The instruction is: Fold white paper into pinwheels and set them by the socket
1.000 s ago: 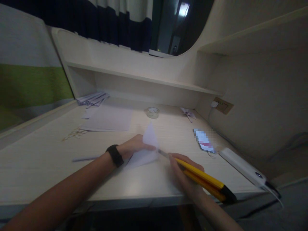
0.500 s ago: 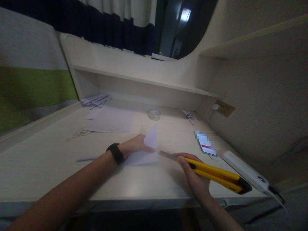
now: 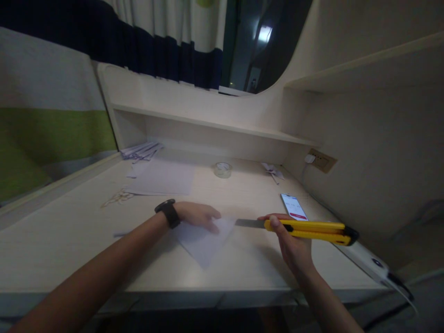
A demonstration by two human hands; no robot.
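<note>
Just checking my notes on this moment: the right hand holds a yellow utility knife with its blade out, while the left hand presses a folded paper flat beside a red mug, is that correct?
Not quite: the head view shows no red mug. The left hand presses the folded paper flat on the desk, and the right hand holds the yellow utility knife with its blade out.

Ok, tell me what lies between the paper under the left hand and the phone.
In the head view, the utility knife in the right hand lies between the paper and the phone; its blade points at the paper.
</note>
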